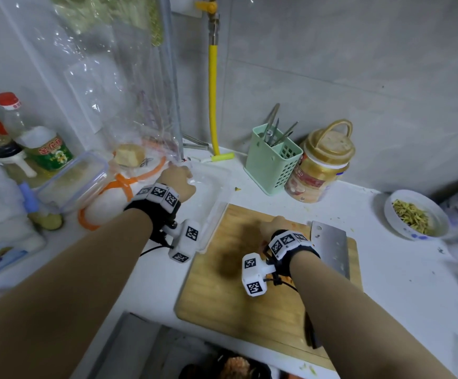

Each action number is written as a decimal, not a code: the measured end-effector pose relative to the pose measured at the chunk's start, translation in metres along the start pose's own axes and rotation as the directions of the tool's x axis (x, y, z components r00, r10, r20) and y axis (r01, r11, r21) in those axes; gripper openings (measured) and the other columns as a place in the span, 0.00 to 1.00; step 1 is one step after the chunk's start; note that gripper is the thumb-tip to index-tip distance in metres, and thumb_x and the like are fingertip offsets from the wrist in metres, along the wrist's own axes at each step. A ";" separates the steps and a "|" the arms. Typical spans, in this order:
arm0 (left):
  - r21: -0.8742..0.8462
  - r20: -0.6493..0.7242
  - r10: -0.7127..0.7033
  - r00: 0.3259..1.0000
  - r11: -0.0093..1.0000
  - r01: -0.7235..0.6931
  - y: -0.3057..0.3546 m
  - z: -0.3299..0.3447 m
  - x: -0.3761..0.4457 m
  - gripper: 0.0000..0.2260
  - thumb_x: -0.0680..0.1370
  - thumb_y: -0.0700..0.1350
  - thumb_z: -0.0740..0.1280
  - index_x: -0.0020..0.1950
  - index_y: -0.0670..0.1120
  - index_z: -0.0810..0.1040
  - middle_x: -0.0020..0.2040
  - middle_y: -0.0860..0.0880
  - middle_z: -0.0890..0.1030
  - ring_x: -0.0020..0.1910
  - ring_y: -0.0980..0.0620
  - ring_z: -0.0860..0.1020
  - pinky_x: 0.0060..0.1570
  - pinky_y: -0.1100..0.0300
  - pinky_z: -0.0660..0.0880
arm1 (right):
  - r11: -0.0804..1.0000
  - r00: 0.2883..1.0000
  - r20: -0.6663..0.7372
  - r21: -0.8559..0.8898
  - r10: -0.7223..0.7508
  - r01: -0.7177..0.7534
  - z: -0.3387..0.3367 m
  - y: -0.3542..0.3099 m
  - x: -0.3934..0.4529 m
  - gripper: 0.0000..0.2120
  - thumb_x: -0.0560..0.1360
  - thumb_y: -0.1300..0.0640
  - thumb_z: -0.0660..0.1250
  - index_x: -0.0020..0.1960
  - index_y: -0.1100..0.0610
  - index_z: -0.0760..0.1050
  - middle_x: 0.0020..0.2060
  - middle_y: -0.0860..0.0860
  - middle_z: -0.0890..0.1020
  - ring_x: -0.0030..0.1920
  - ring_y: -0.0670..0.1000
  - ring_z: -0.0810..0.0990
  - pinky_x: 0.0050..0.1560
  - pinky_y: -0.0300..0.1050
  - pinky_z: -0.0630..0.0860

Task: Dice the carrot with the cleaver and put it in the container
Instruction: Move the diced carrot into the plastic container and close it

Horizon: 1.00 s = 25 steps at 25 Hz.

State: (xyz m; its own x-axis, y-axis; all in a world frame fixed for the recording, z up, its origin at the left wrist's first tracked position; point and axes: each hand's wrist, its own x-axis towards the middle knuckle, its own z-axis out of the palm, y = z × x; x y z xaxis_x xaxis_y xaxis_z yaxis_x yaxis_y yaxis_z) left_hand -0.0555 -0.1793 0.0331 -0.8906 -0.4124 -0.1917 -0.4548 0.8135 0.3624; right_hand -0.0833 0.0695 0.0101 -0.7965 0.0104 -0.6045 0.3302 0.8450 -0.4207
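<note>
I see the white counter [403,272] carrying a wooden cutting board [222,291], and at the board's far left edge sits the clear container [217,184]. The cleaver [331,244] lies flat on the right side of the board, blade pointing away, its dark handle passing under my right forearm; no hand holds it. My left hand [177,180] is at the container's near left rim, though I cannot tell how its fingers lie. My right hand [274,228] rests on the board beside the cleaver, fingers hidden, so I cannot tell its grip. Bits of orange carrot [282,273] show under that wrist.
</note>
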 end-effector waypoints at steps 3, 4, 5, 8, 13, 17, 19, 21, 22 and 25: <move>-0.163 -0.053 0.142 0.989 0.975 -0.148 0.042 0.014 -0.005 0.11 0.76 0.39 0.66 0.58 0.43 0.79 0.58 0.44 0.80 0.58 0.44 0.77 0.58 0.57 0.72 | 0.996 0.992 -0.126 0.083 -0.030 0.041 -0.018 0.032 0.007 0.16 0.78 0.57 0.65 0.63 0.61 0.75 0.60 0.58 0.79 0.52 0.56 0.77 0.36 0.30 0.70; -0.190 -0.026 0.177 0.984 0.965 -0.179 0.055 0.021 -0.007 0.10 0.76 0.38 0.66 0.56 0.43 0.80 0.56 0.44 0.81 0.57 0.45 0.77 0.56 0.59 0.72 | 0.995 0.988 -0.153 0.086 -0.027 0.041 -0.023 0.044 0.005 0.16 0.77 0.57 0.66 0.63 0.62 0.75 0.61 0.58 0.78 0.49 0.54 0.74 0.29 0.29 0.66; -0.220 0.011 0.212 0.977 0.954 -0.204 0.067 0.029 -0.009 0.10 0.76 0.38 0.66 0.55 0.43 0.80 0.55 0.44 0.82 0.56 0.45 0.78 0.54 0.61 0.71 | 0.997 0.984 -0.177 0.070 -0.031 0.044 -0.028 0.058 0.006 0.14 0.77 0.55 0.67 0.60 0.59 0.77 0.59 0.57 0.79 0.46 0.52 0.71 0.27 0.31 0.63; -0.217 0.117 0.286 0.951 0.942 -0.256 0.092 0.052 -0.014 0.09 0.76 0.38 0.67 0.55 0.45 0.80 0.54 0.45 0.82 0.55 0.46 0.78 0.51 0.63 0.71 | 0.991 0.972 -0.217 0.114 0.089 -0.066 -0.035 0.089 0.006 0.11 0.75 0.51 0.69 0.39 0.55 0.72 0.36 0.52 0.75 0.34 0.50 0.70 0.27 0.37 0.63; -0.160 0.232 0.331 0.915 0.941 -0.300 0.116 0.091 -0.023 0.10 0.76 0.40 0.62 0.52 0.50 0.79 0.58 0.47 0.81 0.55 0.47 0.78 0.56 0.59 0.74 | 0.980 0.982 -0.143 -0.137 0.123 -0.142 -0.038 0.133 -0.007 0.12 0.75 0.52 0.69 0.43 0.57 0.69 0.45 0.54 0.75 0.44 0.53 0.76 0.36 0.39 0.70; -0.098 0.313 0.324 0.893 0.946 -0.309 0.117 0.108 -0.029 0.09 0.75 0.42 0.63 0.50 0.53 0.78 0.60 0.51 0.80 0.56 0.48 0.78 0.54 0.59 0.74 | 0.961 0.990 -0.075 -0.246 0.115 -0.131 -0.033 0.138 -0.008 0.11 0.74 0.50 0.70 0.53 0.49 0.72 0.60 0.52 0.76 0.52 0.54 0.76 0.41 0.39 0.70; -0.094 0.339 0.317 0.886 0.948 -0.303 0.114 0.112 -0.029 0.07 0.74 0.43 0.63 0.44 0.56 0.76 0.60 0.51 0.80 0.55 0.48 0.78 0.57 0.55 0.76 | 0.972 0.991 -0.047 -0.194 0.126 -0.133 -0.036 0.137 -0.005 0.20 0.73 0.55 0.72 0.64 0.56 0.74 0.64 0.55 0.75 0.63 0.56 0.75 0.45 0.40 0.70; -0.077 0.330 0.301 0.895 0.953 -0.292 0.112 0.113 -0.030 0.07 0.74 0.43 0.64 0.45 0.56 0.76 0.60 0.51 0.80 0.55 0.48 0.78 0.58 0.54 0.75 | 0.972 0.988 -0.061 -0.178 0.142 -0.151 -0.038 0.138 -0.002 0.14 0.74 0.56 0.71 0.57 0.57 0.76 0.58 0.56 0.78 0.59 0.55 0.78 0.39 0.38 0.70; -0.068 0.326 0.285 0.901 0.958 -0.279 0.112 0.114 -0.030 0.07 0.74 0.43 0.65 0.47 0.55 0.76 0.59 0.50 0.80 0.55 0.48 0.78 0.58 0.55 0.75 | 0.970 0.984 -0.083 -0.174 0.156 -0.169 -0.037 0.136 -0.005 0.08 0.73 0.55 0.70 0.50 0.56 0.76 0.51 0.55 0.80 0.50 0.53 0.81 0.35 0.37 0.70; -0.077 0.301 0.238 0.923 0.971 -0.225 0.114 0.117 -0.033 0.07 0.75 0.43 0.65 0.48 0.55 0.76 0.58 0.49 0.81 0.53 0.48 0.78 0.56 0.56 0.76 | 0.973 0.978 -0.155 -0.161 0.143 -0.168 -0.039 0.141 -0.009 0.05 0.71 0.56 0.69 0.41 0.57 0.75 0.34 0.52 0.77 0.31 0.48 0.75 0.26 0.37 0.65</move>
State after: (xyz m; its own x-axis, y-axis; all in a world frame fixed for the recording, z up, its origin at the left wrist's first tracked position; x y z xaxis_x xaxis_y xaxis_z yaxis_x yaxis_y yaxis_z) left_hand -0.0773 -0.0247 -0.0255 -0.9286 -0.0638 -0.3656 -0.2417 0.8514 0.4654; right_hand -0.0494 0.2093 -0.0174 -0.8098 0.2137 -0.5464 0.3731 0.9063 -0.1986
